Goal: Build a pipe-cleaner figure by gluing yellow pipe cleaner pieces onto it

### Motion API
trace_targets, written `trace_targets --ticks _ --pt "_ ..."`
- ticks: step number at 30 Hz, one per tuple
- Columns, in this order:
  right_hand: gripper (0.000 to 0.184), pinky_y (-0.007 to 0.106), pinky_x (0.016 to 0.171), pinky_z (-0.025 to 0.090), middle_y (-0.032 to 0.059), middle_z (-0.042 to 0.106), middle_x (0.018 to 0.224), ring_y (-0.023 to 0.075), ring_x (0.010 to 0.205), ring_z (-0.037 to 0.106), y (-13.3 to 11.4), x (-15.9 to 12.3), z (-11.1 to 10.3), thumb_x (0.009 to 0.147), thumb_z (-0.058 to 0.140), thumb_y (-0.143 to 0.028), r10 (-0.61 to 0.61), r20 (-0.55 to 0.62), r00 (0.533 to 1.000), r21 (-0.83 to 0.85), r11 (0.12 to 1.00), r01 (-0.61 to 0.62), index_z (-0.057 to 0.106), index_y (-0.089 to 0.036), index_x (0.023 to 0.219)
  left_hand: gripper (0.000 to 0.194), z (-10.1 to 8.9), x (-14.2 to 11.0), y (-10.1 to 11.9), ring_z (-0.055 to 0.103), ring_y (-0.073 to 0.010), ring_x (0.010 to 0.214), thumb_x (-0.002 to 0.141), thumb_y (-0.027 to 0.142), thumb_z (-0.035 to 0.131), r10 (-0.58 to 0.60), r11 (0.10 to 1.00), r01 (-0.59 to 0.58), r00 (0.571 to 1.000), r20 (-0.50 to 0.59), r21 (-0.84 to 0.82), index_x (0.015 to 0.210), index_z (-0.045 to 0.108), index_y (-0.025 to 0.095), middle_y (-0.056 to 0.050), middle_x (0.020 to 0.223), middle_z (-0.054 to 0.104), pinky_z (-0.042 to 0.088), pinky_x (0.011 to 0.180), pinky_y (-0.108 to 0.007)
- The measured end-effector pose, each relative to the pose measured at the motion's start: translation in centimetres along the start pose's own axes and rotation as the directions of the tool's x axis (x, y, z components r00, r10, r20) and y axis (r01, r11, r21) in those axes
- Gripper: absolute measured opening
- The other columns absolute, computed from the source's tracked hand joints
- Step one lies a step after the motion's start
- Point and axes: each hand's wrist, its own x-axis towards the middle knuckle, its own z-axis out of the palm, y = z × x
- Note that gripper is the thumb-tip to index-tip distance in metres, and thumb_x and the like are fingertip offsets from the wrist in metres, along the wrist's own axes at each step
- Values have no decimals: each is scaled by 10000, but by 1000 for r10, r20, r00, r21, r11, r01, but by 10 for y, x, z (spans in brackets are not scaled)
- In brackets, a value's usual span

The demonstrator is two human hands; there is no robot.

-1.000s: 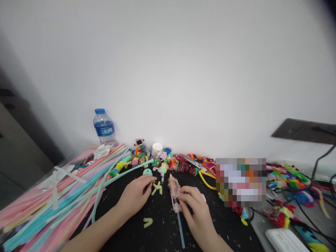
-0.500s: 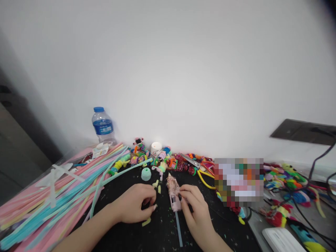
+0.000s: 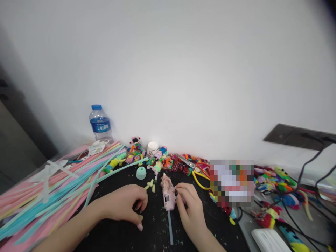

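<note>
A pink glue gun (image 3: 170, 200) lies on the black mat (image 3: 154, 232), nozzle away from me, with a translucent glue stick (image 3: 170, 227) poking out of its back. My right hand (image 3: 190, 206) is closed at its right side, fingers against the body; the handle is hidden. My left hand (image 3: 126, 204) hovers low over the mat, thumb and forefinger closed round a short pale-yellow pipe cleaner piece (image 3: 141, 217), mostly covered. Just beyond the left knuckles are more yellow pieces (image 3: 150, 185), crossed together, and a mint-green coiled pipe cleaner ball (image 3: 141, 173).
Loose pastel pipe cleaners (image 3: 76, 189) spread on the left, before a water bottle (image 3: 100, 124). Colourful pipe cleaner figures, a white cup (image 3: 152, 148) and scissors (image 3: 194, 166) line the wall. Black cables (image 3: 298, 182) and a white device (image 3: 270, 239) are at right.
My left hand has moved left and towards me, onto the small yellow piece. The view has shifted slightly. My right hand stays at the glue gun.
</note>
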Motion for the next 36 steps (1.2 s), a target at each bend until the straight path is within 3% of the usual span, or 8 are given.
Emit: trace_targets --ticks 10,17,20,29,36 --pt "179 348 757 437 81 557 919 202 875 519 7 2 -2 845 398 -82 6 -36 999 -35 999 -8 547 -177 869 274 -1 0 -2 448 -106 579 620 415 736 10 975 -2 999 35 -220 647 640 159 29 642 522 317 517 -193" --pt "187 345 770 434 78 563 926 205 884 525 8 0 0 839 393 -84 31 -48 998 -62 998 -34 547 -184 876 277 6 4 2 365 -84 517 717 384 654 -145 871 104 988 -48 -480 673 538 135 55 552 417 266 469 -180" --pt "194 352 778 431 77 561 941 209 897 521 9 0 1 838 391 -84 49 -43 998 -72 996 -52 542 -189 900 276 10 5 3 371 -80 519 721 375 652 -160 836 87 983 -89 -542 680 529 132 48 561 457 263 465 -175" --pt "217 357 780 436 69 568 973 215 920 528 14 -3 2 836 399 -90 62 -24 998 -116 991 -64 538 -211 951 252 17 10 -2 401 -56 426 680 321 674 -248 675 147 968 -34 -723 700 502 139 21 583 592 338 395 -149" --pt "199 322 741 459 65 600 934 204 877 565 19 -1 3 807 440 -94 -7 -60 998 -160 987 -2 560 -199 926 263 18 10 -6 431 -42 405 647 311 712 -276 653 160 961 -36 -740 694 534 124 15 578 619 322 382 -129"
